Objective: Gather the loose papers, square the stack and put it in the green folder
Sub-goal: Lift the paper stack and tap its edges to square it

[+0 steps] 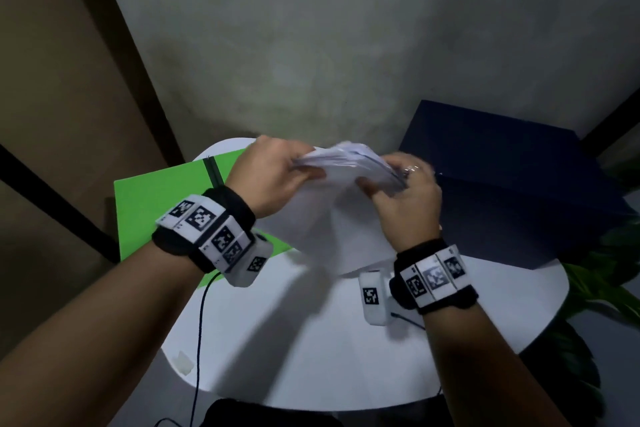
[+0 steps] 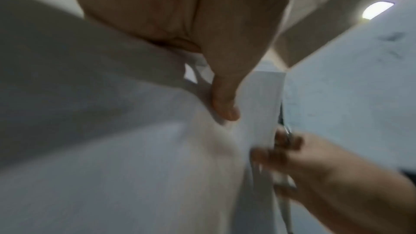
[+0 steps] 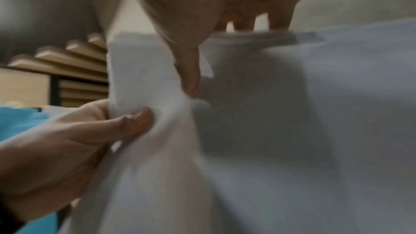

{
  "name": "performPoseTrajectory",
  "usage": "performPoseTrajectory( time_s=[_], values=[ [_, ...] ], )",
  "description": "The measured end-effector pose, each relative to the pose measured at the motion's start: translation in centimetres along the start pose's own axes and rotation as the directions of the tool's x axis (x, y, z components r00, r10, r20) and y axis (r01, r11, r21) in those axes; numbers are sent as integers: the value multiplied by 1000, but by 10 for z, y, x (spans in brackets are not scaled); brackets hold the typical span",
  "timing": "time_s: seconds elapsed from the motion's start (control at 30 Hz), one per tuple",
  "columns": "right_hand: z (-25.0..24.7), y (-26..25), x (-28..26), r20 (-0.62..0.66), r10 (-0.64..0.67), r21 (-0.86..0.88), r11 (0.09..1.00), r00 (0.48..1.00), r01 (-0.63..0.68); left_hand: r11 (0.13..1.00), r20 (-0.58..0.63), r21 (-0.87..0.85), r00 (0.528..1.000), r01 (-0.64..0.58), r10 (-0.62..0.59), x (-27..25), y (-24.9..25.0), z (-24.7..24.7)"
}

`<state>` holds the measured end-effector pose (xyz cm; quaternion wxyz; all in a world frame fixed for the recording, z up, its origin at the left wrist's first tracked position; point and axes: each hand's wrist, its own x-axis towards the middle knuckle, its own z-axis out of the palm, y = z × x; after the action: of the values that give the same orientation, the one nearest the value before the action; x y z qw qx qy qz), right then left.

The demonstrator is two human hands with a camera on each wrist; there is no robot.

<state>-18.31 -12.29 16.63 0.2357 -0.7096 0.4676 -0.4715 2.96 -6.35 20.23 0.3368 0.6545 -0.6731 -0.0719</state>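
The loose white paper sheets (image 1: 346, 204) are gathered, held upright above the round white tabletop (image 1: 311, 340), just right of the one flat green folder (image 1: 166, 204). Left hand (image 1: 273, 177) and right hand (image 1: 405, 198) each clench a top corner with curled fingers (image 3: 135, 120). Squaring looks unfinished; filing remains. Sheet count cannot be told.

- A round white table (image 1: 311, 350) carries the things;
- a green folder (image 1: 166, 204) lies flat on its left side;
- a dark blue box (image 1: 502, 198) sits on its right side;
- a thin black cable (image 1: 200, 329) runs across the front.
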Motion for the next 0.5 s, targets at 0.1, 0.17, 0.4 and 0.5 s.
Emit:
performPoseTrajectory(
  time_s=[0.1,0.17,0.4,0.5],
  values=[
    [9,32,-24,-279,305,-172,917,911,-360,964,-172,-196,961,182,-217,-9,-28,-19],
    [14,53,-39,-253,570,-38,802,782,-597,854,-218,-446,893,268,-394,-18,-40,-28],
    [38,42,-32,353,701,834,65,620,-548,279,-72,-953,804,120,-590,-37,-62,-2],
    [31,24,-25,486,668,815,-113,563,-569,75,87,-984,795,164,-601,-45,-71,21]
  ],
)
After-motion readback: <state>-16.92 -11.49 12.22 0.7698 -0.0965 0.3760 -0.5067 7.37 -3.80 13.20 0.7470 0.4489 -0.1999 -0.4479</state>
